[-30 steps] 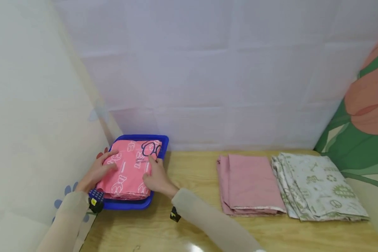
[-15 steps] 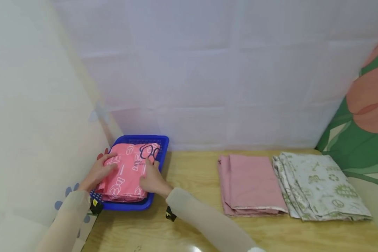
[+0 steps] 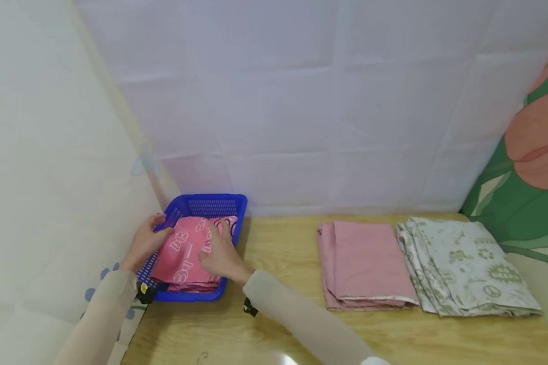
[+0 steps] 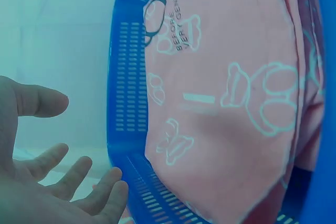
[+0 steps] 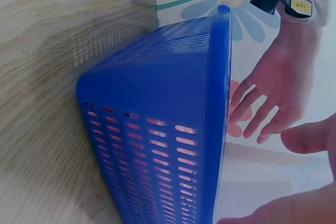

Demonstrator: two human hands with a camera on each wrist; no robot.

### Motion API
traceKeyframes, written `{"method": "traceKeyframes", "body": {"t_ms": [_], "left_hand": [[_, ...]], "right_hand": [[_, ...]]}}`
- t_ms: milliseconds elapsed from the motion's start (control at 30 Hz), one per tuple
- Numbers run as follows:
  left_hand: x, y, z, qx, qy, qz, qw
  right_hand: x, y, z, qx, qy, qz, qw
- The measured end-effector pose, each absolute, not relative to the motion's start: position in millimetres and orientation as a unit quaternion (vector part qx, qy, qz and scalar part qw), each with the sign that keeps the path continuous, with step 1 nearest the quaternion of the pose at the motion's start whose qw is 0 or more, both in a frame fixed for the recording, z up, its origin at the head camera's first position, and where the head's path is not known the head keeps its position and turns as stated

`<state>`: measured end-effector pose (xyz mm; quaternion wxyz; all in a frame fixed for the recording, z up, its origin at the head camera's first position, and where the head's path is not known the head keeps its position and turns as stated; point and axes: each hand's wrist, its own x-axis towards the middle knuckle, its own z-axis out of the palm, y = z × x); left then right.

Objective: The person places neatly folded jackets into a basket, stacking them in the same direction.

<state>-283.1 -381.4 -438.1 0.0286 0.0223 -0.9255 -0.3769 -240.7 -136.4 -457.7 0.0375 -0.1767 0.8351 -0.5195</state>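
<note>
Pale wood-grain tabletop (image 3: 283, 253) meets a creased, whitish backdrop sheet (image 3: 278, 101). Folded pink cloth printed with white bear outlines (image 3: 189, 253) lies inside a blue perforated plastic basket (image 3: 212, 196) at left. Left hand (image 3: 145, 243): fingers spread, gripping nothing, at the basket's left rim. Right hand (image 3: 224, 258): thumb and fingers parted, covering part of the printed cloth; contact cannot be determined. Well to the right: folded plain dusty-pink cloth (image 3: 370, 263), beside folded white cloth with green print (image 3: 470, 268).

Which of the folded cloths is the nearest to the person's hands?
The printed pink cloth, inside the blue basket. The plain pink cloth and the green-printed white cloth lie farther away, directly on the table.
</note>
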Motion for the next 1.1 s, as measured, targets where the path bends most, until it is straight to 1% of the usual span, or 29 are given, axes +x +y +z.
{"method": "traceKeyframes", "body": {"t_ms": [100,333,433,600,733,867,967,1100], "left_hand": [[-282.2,-376.7,-433.8,0.015,-0.927,-0.374,0.027],[-271.4,-366.1,-430.1,0.026,-0.931,-0.365,-0.002],[-269.4,-363.6,-430.5,0.032,-0.931,-0.363,-0.002],[-266.4,-361.0,-430.4,0.015,-0.94,-0.342,0.011],[-261.1,-357.2,-430.0,0.004,-0.944,-0.33,0.008],[-255.2,-348.4,-430.6,-0.009,-0.941,-0.337,0.026],[-249.8,-337.9,-432.8,-0.032,-0.938,-0.343,0.043],[-245.6,-319.9,-435.7,-0.059,-0.93,-0.359,0.05]], "right_hand": [[-243.4,-133.2,-458.3,-0.18,0.835,-0.519,0.042],[-240.1,-123.0,-462.2,-0.215,0.821,-0.528,0.012],[-238.6,-115.6,-461.0,-0.214,0.819,-0.532,0.011],[-236.9,-100.7,-456.0,-0.225,0.807,-0.545,0.02],[-234.0,-87.4,-452.2,-0.246,0.796,-0.552,0.024],[-234.0,-74.6,-451.4,-0.26,0.786,-0.561,0.018],[-233.8,-63.1,-451.8,-0.266,0.784,-0.561,0.004],[-233.3,-42.7,-451.4,-0.254,0.782,-0.57,-0.005]]}}
